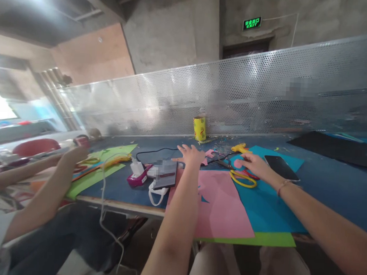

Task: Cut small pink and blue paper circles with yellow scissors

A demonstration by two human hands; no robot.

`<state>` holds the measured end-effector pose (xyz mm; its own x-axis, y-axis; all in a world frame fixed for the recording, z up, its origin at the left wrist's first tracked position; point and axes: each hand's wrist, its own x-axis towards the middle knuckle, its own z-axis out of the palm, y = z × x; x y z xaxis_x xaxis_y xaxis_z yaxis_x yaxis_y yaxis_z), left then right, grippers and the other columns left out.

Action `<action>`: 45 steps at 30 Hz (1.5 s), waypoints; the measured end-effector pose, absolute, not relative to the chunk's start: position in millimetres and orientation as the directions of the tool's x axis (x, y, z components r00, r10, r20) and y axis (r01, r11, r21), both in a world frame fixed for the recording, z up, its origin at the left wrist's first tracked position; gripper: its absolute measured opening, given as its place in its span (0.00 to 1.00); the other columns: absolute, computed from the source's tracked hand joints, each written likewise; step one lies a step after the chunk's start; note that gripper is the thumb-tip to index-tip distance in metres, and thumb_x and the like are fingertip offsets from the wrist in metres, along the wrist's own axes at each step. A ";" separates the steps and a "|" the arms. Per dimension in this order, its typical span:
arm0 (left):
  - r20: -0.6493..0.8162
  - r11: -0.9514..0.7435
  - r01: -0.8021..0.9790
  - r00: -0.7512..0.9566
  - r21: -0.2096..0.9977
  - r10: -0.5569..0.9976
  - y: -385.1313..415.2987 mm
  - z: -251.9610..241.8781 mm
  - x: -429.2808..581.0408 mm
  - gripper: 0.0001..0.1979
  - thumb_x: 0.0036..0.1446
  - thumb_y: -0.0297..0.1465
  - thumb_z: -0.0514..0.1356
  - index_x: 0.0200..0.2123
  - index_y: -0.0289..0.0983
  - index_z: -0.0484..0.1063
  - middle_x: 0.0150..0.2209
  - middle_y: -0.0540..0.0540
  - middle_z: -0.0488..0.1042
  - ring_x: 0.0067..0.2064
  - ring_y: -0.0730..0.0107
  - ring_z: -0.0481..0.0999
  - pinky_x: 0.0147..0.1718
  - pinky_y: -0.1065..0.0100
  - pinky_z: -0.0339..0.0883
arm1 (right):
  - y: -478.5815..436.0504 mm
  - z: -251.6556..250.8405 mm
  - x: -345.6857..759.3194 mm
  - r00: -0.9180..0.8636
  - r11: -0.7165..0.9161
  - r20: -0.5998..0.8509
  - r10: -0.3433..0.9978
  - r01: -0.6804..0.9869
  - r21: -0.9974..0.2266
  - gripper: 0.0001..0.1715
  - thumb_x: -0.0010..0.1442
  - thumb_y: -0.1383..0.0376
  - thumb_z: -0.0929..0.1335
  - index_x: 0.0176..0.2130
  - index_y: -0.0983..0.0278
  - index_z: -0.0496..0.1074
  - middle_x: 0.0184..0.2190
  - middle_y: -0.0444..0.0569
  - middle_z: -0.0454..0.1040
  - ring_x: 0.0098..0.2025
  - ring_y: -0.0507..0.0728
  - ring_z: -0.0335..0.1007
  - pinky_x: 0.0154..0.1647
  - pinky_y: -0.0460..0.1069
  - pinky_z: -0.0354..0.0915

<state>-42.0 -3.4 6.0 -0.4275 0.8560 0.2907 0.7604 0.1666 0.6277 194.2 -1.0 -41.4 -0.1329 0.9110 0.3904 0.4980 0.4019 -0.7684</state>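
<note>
My left hand point(192, 156) reaches over the table with its fingers spread, just beyond a pink sheet point(221, 209) that has a small cut-out in it. Beside that hand lies a phone with a dark screen point(170, 175). Between the fingertips of my right hand point(256, 165) is a small round pink paper piece point(238, 163). Just below this hand are yellow-handled scissors point(243, 182). A yellow glue gun point(239, 147) lies beyond it. Small pink scraps point(210, 153) and dark-bladed scissors point(223, 163) sit between my hands.
Blue paper point(269, 207) and green paper point(252, 238) lie under the pink sheet. A black phone point(280, 167) rests right of my hand. A power strip point(137, 176) with a charger stands left. A yellow can point(199, 129) stands before the perforated screen point(173, 100). A co-worker's arm point(56, 180) is at left.
</note>
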 end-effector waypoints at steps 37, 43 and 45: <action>0.165 -0.166 -0.095 -0.021 0.981 0.986 20.0 -19.4 17.3 0.09 0.49 0.22 0.62 0.32 0.36 0.64 0.26 0.52 0.68 0.25 0.71 0.76 0.28 0.66 0.75 | -26.1 -33.0 183.6 -0.207 0.206 0.016 0.978 0.962 -0.178 0.31 0.58 0.46 0.64 0.46 0.69 0.70 0.37 0.65 0.76 0.38 0.68 0.74 0.31 0.53 0.61; 0.169 -0.178 -0.164 -0.065 0.970 0.983 14.0 -13.7 16.1 0.08 0.48 0.21 0.60 0.31 0.36 0.66 0.26 0.52 0.68 0.25 0.72 0.76 0.32 0.65 0.76 | -16.0 -36.5 193.6 -0.141 0.146 0.039 0.989 0.960 -0.239 0.26 0.60 0.45 0.63 0.38 0.65 0.71 0.34 0.62 0.76 0.38 0.69 0.74 0.31 0.53 0.62; 0.173 -0.185 -0.179 -0.080 0.966 0.982 12.8 -11.9 15.3 0.07 0.49 0.21 0.60 0.31 0.36 0.66 0.25 0.53 0.68 0.24 0.74 0.74 0.31 0.66 0.75 | -9.3 -37.7 196.3 -0.092 0.110 0.070 0.993 0.936 -0.334 0.18 0.59 0.50 0.66 0.34 0.63 0.69 0.31 0.58 0.75 0.35 0.66 0.74 0.29 0.52 0.61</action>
<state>15.3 12.8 -11.9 -0.0799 0.9817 0.1731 -0.1785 -0.1849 0.9664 196.3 -9.3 -37.7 -0.0920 0.9933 0.0702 0.9360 0.1103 -0.3342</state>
